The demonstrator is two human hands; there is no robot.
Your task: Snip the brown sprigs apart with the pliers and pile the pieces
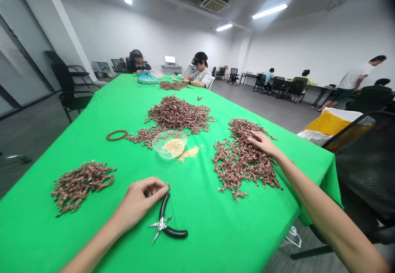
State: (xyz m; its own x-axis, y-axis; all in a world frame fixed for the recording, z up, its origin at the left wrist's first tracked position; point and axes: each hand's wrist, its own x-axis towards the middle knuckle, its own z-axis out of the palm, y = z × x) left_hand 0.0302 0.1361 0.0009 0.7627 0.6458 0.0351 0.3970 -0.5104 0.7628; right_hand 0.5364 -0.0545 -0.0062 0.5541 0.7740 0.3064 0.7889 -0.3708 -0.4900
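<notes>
My left hand (146,194) is closed in a pinch near the table's front, with a small brown piece (168,185) at its fingertips. Just below those fingertips lies a pair of pliers (161,224) with black handles, its jaws spread. My right hand (263,143) reaches onto the right-hand pile of small brown pieces (243,162), fingers stretched out and touching the top. Whether a piece is under those fingers cannot be made out. Left of my left hand sits a smaller pile of similar brown pieces (82,184).
A clear bowl (159,151) holds pale yellow bits, some spilled beside it. Behind it rises a large brown pile (177,114); a brown ring (116,135) lies to its left. Two people sit at the far end of the green-covered table (212,240). A chair (364,170) stands right.
</notes>
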